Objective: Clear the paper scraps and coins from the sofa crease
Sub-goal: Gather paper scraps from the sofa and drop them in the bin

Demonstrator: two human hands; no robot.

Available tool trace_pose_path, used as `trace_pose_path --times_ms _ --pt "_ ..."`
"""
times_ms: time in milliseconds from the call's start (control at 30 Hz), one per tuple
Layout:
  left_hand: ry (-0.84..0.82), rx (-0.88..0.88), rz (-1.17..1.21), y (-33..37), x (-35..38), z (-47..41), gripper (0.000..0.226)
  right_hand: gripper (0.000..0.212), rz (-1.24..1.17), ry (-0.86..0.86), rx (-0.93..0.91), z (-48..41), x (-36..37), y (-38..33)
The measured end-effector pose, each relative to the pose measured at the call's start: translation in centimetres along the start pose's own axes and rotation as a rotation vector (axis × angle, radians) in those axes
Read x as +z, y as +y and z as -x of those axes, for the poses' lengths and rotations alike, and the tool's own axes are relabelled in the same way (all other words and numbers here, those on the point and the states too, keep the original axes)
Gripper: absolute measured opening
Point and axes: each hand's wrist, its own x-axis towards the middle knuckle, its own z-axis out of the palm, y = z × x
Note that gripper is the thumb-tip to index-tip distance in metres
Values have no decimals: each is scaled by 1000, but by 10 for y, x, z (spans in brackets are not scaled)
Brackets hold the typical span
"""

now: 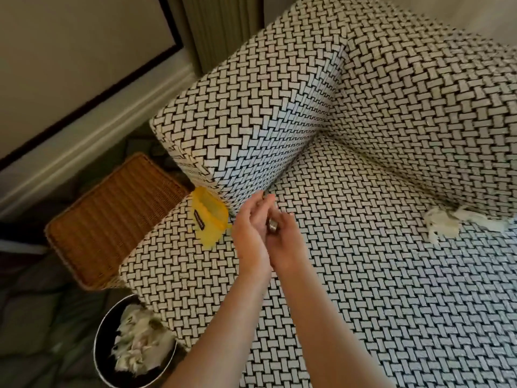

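Observation:
My two hands meet over the patterned sofa seat [363, 275], close to the armrest [246, 121]. My right hand [286, 239] curls its fingers round a small stack of silver coins [273, 226]. My left hand [249, 233] lies against them with straight fingers pointing toward the crease beside the armrest. A yellow mesh pouch [209, 219] with a dark label lies on the seat just left of my hands. White paper scraps [444, 224] sit in the crease under the back cushion at the far right.
A round metal bin [106, 368] holding crumpled paper stands on the floor at the lower left. A wicker basket [112, 217] stands beside the sofa's front corner. The wall and a curtain lie behind the armrest.

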Motion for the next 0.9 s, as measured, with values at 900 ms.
trace_pose_path --times_ms 900 --pt "221 50 -791 62 -94 -108 38 26 493 121 137 -40 76 46"
